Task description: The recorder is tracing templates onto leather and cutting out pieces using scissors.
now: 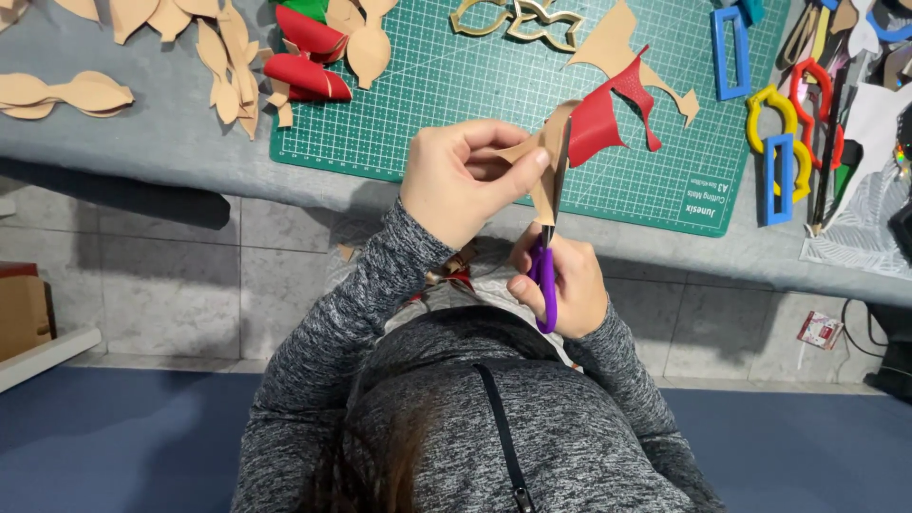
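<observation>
Currently the left hand (461, 180) pinches a tan-and-red leather piece (579, 133) while the right hand (560, 285), fingers closed through purple scissors (545, 275), cuts it mid-outline; the next snip likely needs the piece turned.

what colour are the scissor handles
Purple scissor handles, held in the right hand; head view.

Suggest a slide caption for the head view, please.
Left hand holds a tan-and-red piece; right hand cuts with purple-handled scissors.

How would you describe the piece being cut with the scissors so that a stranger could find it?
Start at the green cutting mat, then go to its near edge, where the left hand pinches a thin tan and red sheet piece. Unlike the loose tan cut-outs, it is held up, meeting the purple-handled scissors.
</observation>
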